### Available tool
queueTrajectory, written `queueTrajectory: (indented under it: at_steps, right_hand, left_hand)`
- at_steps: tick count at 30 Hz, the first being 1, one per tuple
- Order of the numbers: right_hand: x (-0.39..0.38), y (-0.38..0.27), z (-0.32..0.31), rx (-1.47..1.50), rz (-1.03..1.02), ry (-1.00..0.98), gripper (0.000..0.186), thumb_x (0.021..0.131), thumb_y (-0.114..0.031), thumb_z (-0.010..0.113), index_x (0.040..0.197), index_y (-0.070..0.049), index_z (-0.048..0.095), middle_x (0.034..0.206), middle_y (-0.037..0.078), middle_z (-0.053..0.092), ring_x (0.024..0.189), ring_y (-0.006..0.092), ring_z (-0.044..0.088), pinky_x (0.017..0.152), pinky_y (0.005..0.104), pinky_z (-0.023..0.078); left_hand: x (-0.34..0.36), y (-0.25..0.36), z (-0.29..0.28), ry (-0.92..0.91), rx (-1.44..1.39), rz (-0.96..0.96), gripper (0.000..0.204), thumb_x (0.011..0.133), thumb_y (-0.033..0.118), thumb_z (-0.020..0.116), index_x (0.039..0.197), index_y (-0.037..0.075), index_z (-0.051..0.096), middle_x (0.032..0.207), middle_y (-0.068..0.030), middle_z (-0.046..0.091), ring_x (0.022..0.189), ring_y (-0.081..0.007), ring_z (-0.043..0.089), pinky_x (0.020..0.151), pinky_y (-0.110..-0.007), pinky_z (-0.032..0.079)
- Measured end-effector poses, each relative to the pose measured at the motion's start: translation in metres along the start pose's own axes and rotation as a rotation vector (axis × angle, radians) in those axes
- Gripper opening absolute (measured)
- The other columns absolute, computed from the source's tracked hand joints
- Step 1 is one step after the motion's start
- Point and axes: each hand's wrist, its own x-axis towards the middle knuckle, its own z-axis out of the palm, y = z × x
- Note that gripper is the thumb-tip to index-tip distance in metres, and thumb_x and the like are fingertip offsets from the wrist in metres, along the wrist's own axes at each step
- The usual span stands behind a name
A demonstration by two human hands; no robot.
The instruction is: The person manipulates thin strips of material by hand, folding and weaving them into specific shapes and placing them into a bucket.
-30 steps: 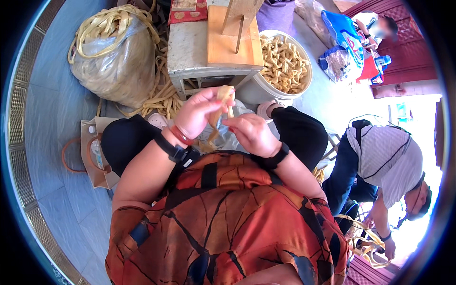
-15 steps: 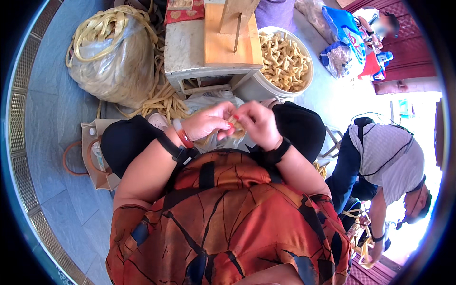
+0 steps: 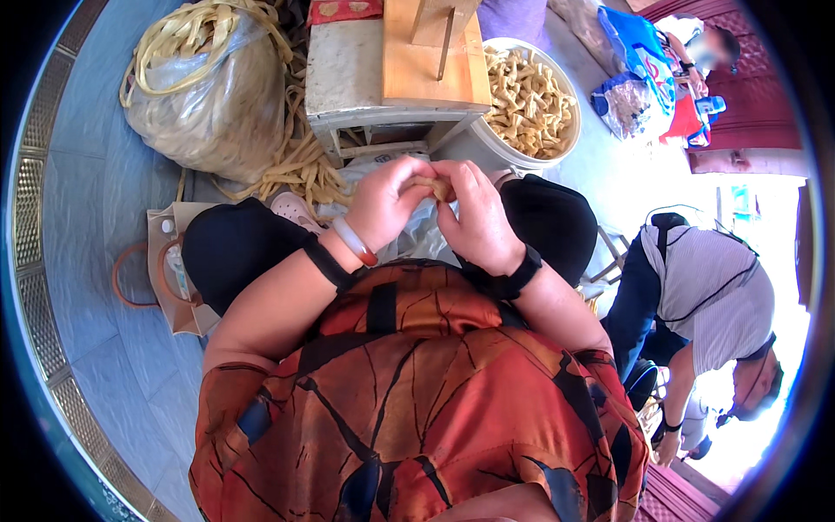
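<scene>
Above my lap, my left hand (image 3: 383,204) and my right hand (image 3: 483,217) meet, with fingers closed on one small tan strip (image 3: 442,189). The strip looks folded or twisted between my fingertips, and much of it is hidden by them. Just beyond my hands, long loose strips (image 3: 300,181) of the same tan colour hang and lie in a heap. A white bucket (image 3: 494,150) at the far right is full of short knotted tan pieces (image 3: 526,109).
A big clear plastic bag (image 3: 209,113) of long strips stands far left. Ahead is a worn table (image 3: 344,78) bearing a wooden board with an upright post (image 3: 435,61). A beige handbag (image 3: 187,317) sits by my left knee. At right, a person (image 3: 704,287) bends down; another sits farther back.
Both hands have turned and drawn their fingers closer around the strip, which now shows as a short piece between them. At right, the bending person's hand has moved, and the strips there are less visible.
</scene>
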Motion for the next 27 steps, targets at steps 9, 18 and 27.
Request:
queueTrajectory:
  at_steps: [9, 18, 27]
  right_hand:
    - [-0.009, 0.031, 0.002, 0.452, 0.224, -0.085, 0.025, 0.082, -0.002, 0.066, 0.104, 0.002, 0.056, 0.091, 0.016, 0.062, 0.084, 0.0235, 0.064, 0.075, 0.0343, 0.052]
    - [-0.010, 0.017, 0.004, 0.144, 0.156, -0.167, 0.022, 0.096, -0.017, 0.057, 0.085, 0.002, 0.059, 0.070, 0.006, 0.059, 0.064, 0.0186, 0.058, 0.060, 0.0302, 0.048]
    - [0.004, 0.002, -0.028, 0.212, -0.067, 0.000, 0.014, 0.087, -0.009, 0.063, 0.099, -0.002, 0.059, 0.083, 0.015, 0.061, 0.074, 0.0313, 0.061, 0.066, 0.0363, 0.048]
  left_hand:
    - [-0.002, -0.018, -0.006, -0.151, -0.585, -0.268, 0.016, 0.093, 0.009, 0.062, 0.106, 0.001, 0.062, 0.103, 0.0001, 0.058, 0.088, -0.0079, 0.056, 0.077, -0.021, 0.045]
    - [0.001, 0.006, -0.007, -0.081, -0.130, -0.073, 0.020, 0.099, 0.013, 0.051, 0.105, -0.001, 0.063, 0.084, -0.0017, 0.059, 0.073, -0.0067, 0.051, 0.066, -0.022, 0.043]
    - [0.013, 0.017, -0.021, 0.085, 0.288, 0.182, 0.012, 0.095, 0.016, 0.056, 0.099, 0.006, 0.060, 0.086, -0.0138, 0.066, 0.076, -0.0323, 0.066, 0.064, -0.035, 0.051]
